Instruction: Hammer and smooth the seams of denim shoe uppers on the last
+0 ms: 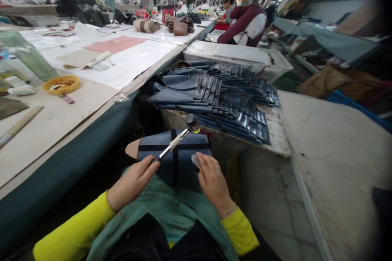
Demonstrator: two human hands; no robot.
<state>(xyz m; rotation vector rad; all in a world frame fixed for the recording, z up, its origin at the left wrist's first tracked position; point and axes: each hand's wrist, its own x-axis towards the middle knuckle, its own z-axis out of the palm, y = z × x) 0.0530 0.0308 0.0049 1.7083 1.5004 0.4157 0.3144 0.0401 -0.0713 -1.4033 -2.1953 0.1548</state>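
Note:
My left hand (134, 181) is closed round the dark grip of a hammer (175, 142), whose black head points away and to the right. Under the hammer, on my lap, lies a dark blue leather piece (156, 140) crossed by black strips, with a tan tip at its left end. My right hand (214, 180) pinches a small pale translucent tool (195, 160) over the right part of the blue piece. Green cloth (177, 208) covers my lap.
Stacked blue leather pieces (211, 94) lie on a low stand ahead. A worktable (101, 94) at the left bears a yellow dish (61, 85). A pale board (330, 142) stands at the right. Further off, a person in maroon (245, 22) bends over.

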